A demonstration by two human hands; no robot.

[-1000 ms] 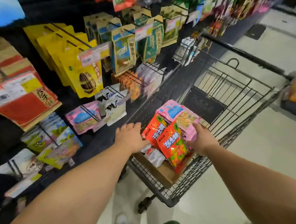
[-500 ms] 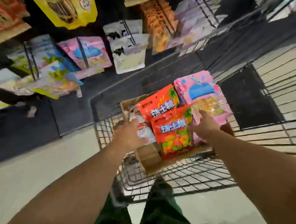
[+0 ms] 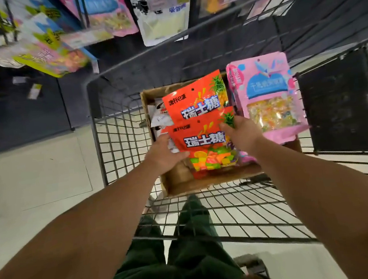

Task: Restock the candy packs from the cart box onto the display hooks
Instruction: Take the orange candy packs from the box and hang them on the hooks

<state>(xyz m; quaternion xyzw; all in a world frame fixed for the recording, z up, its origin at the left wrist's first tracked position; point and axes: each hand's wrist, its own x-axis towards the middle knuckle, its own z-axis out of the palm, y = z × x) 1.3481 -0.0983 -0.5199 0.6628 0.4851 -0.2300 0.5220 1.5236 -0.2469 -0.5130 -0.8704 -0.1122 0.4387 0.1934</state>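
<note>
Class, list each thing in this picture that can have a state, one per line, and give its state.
Cardboard box: open, in the cart.
Front orange candy pack: gripped by both hands.
Rear orange candy pack: leaning in the box, untouched.
Pink candy pack: propped in the box, untouched.
Left hand: holding the pack's left edge.
Right hand: holding its right edge.

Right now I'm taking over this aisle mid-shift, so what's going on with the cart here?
A person is restocking candy. Both hands are on the front orange candy pack in the cardboard box in the cart: the left hand grips its left edge, the right hand its right edge. A second orange pack stands behind it, a pink pack to the right. Nothing is lifted to the display hooks yet; hanging packs show above the cart.
</note>
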